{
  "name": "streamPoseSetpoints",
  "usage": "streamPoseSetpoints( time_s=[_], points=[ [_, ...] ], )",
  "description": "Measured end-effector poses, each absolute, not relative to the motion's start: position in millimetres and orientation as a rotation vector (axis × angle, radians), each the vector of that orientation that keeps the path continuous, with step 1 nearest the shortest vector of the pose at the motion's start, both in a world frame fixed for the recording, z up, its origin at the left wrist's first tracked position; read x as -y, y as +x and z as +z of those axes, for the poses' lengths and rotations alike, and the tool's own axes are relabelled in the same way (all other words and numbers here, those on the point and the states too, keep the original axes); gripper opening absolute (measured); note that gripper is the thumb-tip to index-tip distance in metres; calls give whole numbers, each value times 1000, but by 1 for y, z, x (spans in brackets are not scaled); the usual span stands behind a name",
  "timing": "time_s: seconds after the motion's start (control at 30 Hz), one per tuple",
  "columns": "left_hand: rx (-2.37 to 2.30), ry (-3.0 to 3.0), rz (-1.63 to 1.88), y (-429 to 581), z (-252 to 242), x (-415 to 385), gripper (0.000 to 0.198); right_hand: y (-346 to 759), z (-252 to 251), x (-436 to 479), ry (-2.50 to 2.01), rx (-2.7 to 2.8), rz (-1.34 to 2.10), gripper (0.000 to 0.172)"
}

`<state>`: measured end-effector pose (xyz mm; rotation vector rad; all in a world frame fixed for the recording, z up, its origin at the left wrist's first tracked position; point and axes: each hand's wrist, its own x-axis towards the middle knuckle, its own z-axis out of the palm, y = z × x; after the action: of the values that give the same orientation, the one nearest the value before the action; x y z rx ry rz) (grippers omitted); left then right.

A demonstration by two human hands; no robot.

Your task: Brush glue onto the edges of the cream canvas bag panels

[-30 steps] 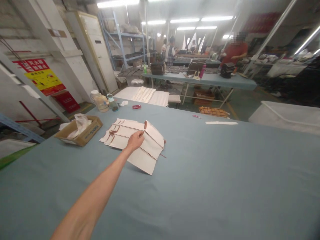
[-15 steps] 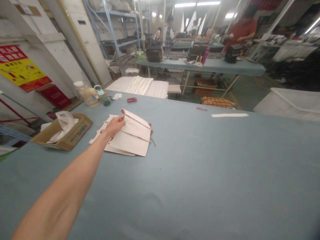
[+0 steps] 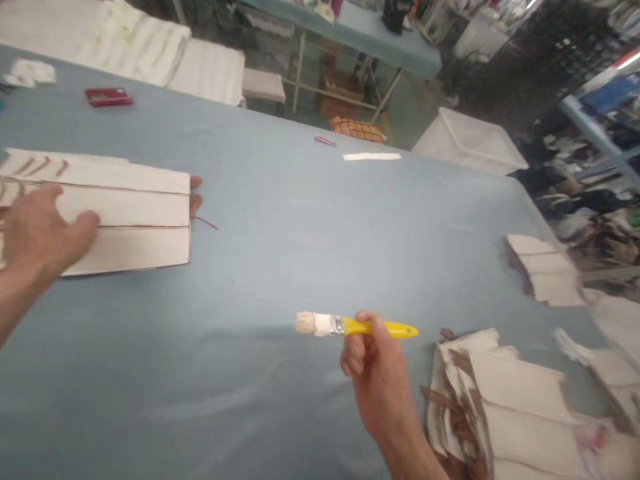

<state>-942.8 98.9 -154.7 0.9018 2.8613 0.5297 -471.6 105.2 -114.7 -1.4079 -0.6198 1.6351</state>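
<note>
My right hand is closed around the yellow handle of a paintbrush, held over the middle of the table with its pale bristles pointing left. At the left edge my left hand rests on or just over a cream panel piece with brown edges and long seams. Its thumb and fingers are spread apart. Brown tabs and a thin reddish thread stick out from the panel's right end. Whether the left fingertips press on the panel, I cannot tell.
A pile of cream and brown pieces lies at the lower right, with another cream piece beyond it. Toward the far edge are a white strip, a small pink tool and a dark red box. A white bin stands behind.
The view has swung right and down. My right hand has come into sight with the paintbrush. My left hand's fingers, pinching the panel's edge before, are now spread, and the panel lies flatter.
</note>
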Motion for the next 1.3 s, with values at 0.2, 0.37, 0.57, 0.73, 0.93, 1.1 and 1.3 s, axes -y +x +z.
streamPoseSetpoints(
  time_s=[0.2,0.37,0.57,0.73,0.93,1.1,1.3],
  points=[
    [-2622,917,804,-776,-136,-69,53,-425,-80,-94,-1276,585,1589,58],
    [-1918,656,1053,-624,-110,-24,59,-376,-57,-63,-1169,681,1462,50],
    [-1357,709,1160,-471,-62,22,44,-309,-26,-18,-1071,658,1406,46],
    [-1279,814,1230,-384,-23,40,26,-249,-4,24,-954,426,1524,43],
    [-1307,828,1220,-304,-7,69,24,-174,5,69,-854,255,1561,41],
    [-1272,796,1200,-249,2,91,33,-117,-1,106,-908,429,1317,40],
    [-1250,787,1093,-194,10,114,34,-61,-10,145,-997,596,1124,31]
  ],
)
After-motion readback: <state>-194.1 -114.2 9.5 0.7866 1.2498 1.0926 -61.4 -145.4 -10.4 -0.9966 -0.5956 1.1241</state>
